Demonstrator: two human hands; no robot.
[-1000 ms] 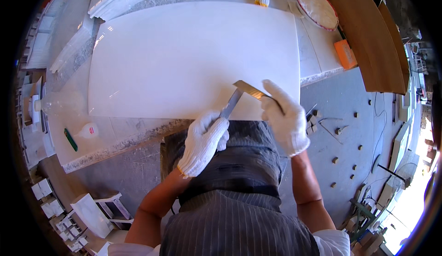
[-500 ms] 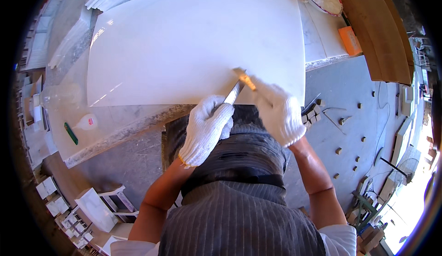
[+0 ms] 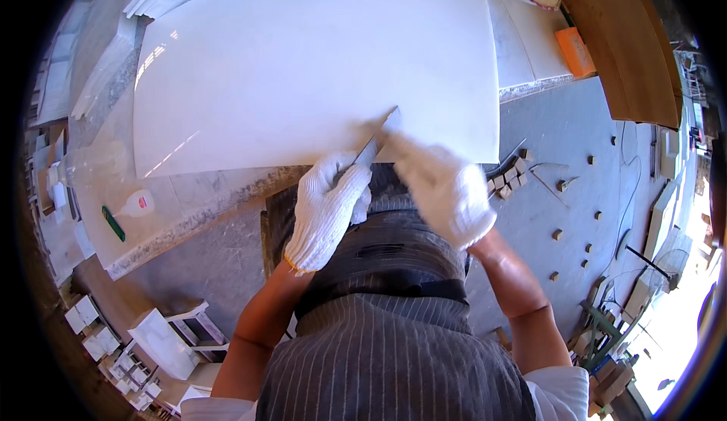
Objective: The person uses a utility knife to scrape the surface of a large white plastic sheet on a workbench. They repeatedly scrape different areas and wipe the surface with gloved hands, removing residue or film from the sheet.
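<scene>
The fingers of my gloved left hand [image 3: 326, 213] are clamped on a flat metal blade [image 3: 371, 148], which points away from me over the near edge of a white slab [image 3: 303, 65]. My gloved right hand [image 3: 450, 194] is a blur just beside the blade, and I cannot tell whether its fingers grip anything. Beyond, the slab covers much of the desk [image 3: 204, 198], with an orange box [image 3: 575, 51] off to the right.

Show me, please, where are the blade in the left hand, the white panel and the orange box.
Blade [image 3: 371, 148]: head view, middle of its flat side.
White panel [image 3: 303, 73]: head view, bare upper surface.
Orange box [image 3: 575, 51]: head view, middle of its orange side.
</scene>
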